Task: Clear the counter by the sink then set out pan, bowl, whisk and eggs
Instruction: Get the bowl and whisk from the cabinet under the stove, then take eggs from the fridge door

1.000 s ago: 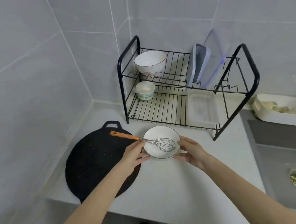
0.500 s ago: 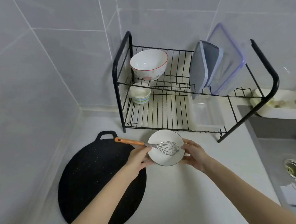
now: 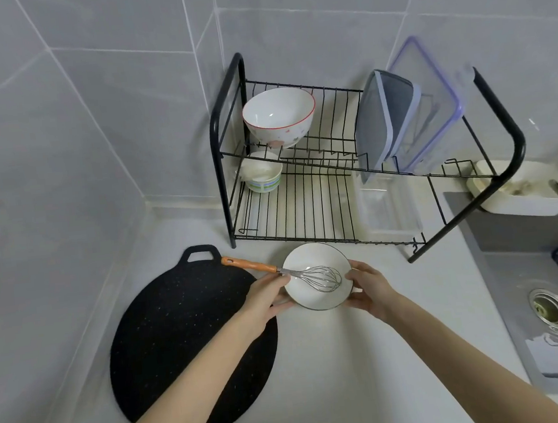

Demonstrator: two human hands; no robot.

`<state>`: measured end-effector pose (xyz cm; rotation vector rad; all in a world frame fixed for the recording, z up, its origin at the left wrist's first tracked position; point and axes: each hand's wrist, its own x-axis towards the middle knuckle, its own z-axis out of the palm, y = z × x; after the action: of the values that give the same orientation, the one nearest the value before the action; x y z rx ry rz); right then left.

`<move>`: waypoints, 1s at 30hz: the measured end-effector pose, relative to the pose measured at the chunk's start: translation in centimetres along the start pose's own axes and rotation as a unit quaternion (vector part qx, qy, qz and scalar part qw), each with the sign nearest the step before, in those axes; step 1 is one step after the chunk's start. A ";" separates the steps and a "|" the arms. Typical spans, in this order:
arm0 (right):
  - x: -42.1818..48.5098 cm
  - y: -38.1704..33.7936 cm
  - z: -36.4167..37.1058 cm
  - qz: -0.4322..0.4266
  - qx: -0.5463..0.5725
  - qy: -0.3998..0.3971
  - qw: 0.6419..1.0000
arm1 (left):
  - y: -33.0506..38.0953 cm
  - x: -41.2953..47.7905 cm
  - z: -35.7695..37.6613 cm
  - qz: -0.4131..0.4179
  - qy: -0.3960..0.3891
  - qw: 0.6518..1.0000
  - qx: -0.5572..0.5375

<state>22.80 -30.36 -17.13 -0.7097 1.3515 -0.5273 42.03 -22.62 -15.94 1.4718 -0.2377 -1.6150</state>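
White bowl [image 3: 309,259] is in the middle of the counter [image 3: 353,357], just in front of the rack [image 3: 222,182]. The whisk [image 3: 321,277] lies in it. Its wire end is inside the bowl, and its orange handle sticks out to the left, over the far edge of the pan [image 3: 187,339].

The left hand [image 3: 265,298] grips the bowl's left rim, with the thumb on top and the fingers curled under. The right hand [image 3: 370,287] grips the right rim the same way. I cannot tell if the bowl rests on the counter or is just above it.

Almost nothing has moved since a second ago. Both hands still hold the bowl in the same spot. I think the bowl is being set down here, so the pan, bowl and whisk are now out. No eggs show, so I guess they come next.

The black pan lies flat on the counter, just left of the bowl. On the rack, far behind, are a big bowl [image 3: 278,116], a cup [image 3: 264,175] and some lids [image 3: 391,115]. The sink [image 3: 513,257] is on the right, with a tray [image 3: 525,201] at its far end.
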 end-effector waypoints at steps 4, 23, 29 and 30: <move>-0.8 -0.3 0.0 -0.019 -0.036 0.021 0.999 | -0.1 -0.7 0.1 -0.011 -0.009 0.999 0.031; -8.7 -0.1 -6.0 -0.349 -0.402 -0.104 0.840 | -5.7 -12.6 5.4 0.107 0.080 0.991 0.003; -12.5 2.0 -10.3 -0.344 -0.429 -0.206 0.809 | -12.0 -19.1 9.5 0.115 0.173 0.977 -0.053; -13.6 2.4 -10.8 -0.346 -0.436 -0.226 0.799 | -13.5 -20.7 10.1 0.113 0.191 0.973 -0.062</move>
<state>9.84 -20.70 -10.27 -2.0051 0.7855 -0.2255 24.18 -4.51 -7.88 1.5632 -0.0788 -1.1210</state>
